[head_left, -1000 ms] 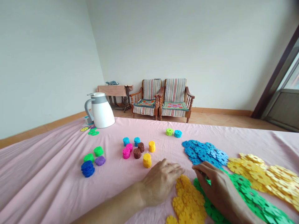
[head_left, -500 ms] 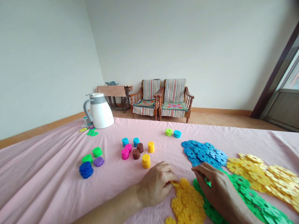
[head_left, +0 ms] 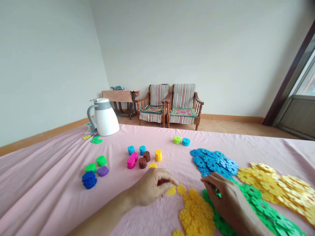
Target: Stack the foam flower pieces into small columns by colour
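Here, over a pink tablecloth point(head_left: 49, 183), my left hand point(head_left: 150, 188) pinches one yellow flower disc point(head_left: 171, 190) by its rim between thumb and fingertips, held just off the near heap of yellow discs point(head_left: 197, 211) to that hand's right. My right hand point(head_left: 227, 200) lies palm-down on the green discs point(head_left: 265, 206), fingers curled; whether it grips one I cannot tell. Just beyond the left hand's knuckles stand short stacks, a yellow stack point(head_left: 153, 165) nearest, with pink and brown ones behind. I judge the disc light, thin and stiff, its notched edge giving purchase; a rim pinch across two petals looks the surest hold, since the flat face lies flush to cloth. A white jug point(head_left: 105, 117) stands far off to the left.
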`<state>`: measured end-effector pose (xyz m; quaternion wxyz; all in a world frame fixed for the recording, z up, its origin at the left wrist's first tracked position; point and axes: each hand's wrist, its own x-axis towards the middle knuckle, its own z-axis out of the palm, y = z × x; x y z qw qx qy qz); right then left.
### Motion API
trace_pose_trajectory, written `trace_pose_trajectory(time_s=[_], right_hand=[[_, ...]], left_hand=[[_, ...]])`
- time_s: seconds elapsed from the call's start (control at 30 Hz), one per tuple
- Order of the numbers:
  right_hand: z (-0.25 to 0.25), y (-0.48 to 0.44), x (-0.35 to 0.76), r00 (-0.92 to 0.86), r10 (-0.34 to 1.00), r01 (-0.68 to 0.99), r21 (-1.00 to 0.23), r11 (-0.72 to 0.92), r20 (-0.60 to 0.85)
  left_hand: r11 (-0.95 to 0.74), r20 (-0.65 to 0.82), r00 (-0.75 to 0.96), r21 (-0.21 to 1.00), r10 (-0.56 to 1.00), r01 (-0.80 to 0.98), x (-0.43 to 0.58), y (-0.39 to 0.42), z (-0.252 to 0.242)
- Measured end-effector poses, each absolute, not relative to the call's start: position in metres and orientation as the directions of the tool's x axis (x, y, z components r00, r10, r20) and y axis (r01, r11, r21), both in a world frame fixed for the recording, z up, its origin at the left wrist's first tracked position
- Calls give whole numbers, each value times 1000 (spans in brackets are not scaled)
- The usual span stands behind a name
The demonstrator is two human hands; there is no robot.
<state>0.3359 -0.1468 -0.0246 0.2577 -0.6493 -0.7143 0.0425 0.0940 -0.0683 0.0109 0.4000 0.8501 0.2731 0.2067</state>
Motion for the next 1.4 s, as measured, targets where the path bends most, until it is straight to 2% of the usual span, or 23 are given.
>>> trace_pose_trajectory(time_s=[0.07,0.17,0.4,0.63,0.73,0.87,0.93,1.17,1.4], right_hand=[[-25,-147,337,-21,952,904,-401,149,306],[-24,-148,337,-21,956,903,-405,143,293],[-23,-147,336,-30,959,909,-392,144,283],[-22,-148,336,-44,952,907,-386,165,302],[-23,-147,336,-42,949,908,-384,167,312],[-24,-146,337,-53,950,910,-378,173,308],[-25,-146,337,-52,951,909,-379,171,305],[-24,-147,337,-39,961,903,-403,152,274],[-23,-147,335,-37,951,905,-393,161,306]], left_hand=[[-620,130,807,713,576,327,97,-75,11],[-675,141,800,632,584,381,99,-81,13],[-683,64,776,523,628,510,97,-83,16],[-734,106,786,452,609,507,104,-89,11],[-730,161,758,453,632,512,98,-83,21],[-679,320,609,479,726,556,80,-58,35],[-644,350,546,503,761,576,70,-45,36],[-592,265,548,549,793,591,58,-24,26],[-563,184,576,571,797,597,56,-24,26]])
